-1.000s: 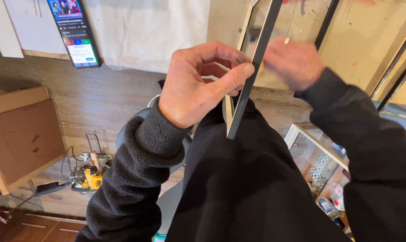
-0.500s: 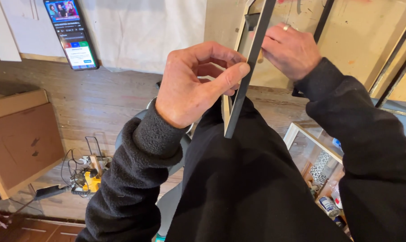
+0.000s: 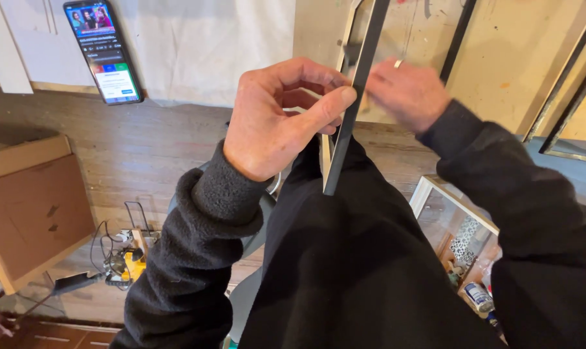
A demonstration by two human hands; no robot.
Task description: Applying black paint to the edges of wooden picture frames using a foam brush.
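Pinching thin dark strip (image 3: 351, 110) in your left hand (image 3: 277, 119); right hand (image 3: 406, 90) blurred, grip unclear. Phone (image 3: 103, 52), cardboard box (image 3: 31, 207) nearby.

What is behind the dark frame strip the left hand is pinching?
Behind the dark strip a paler frame edge shows, then the beige board wall. The left hand and blurred right hand cover the middle stretch, so what lies there cannot be seen.

Matt black strip (image 3: 354, 97), fleece sleeves (image 3: 202, 245), rough wooden floor (image 3: 131, 155), brown cardboard (image 3: 31, 207).
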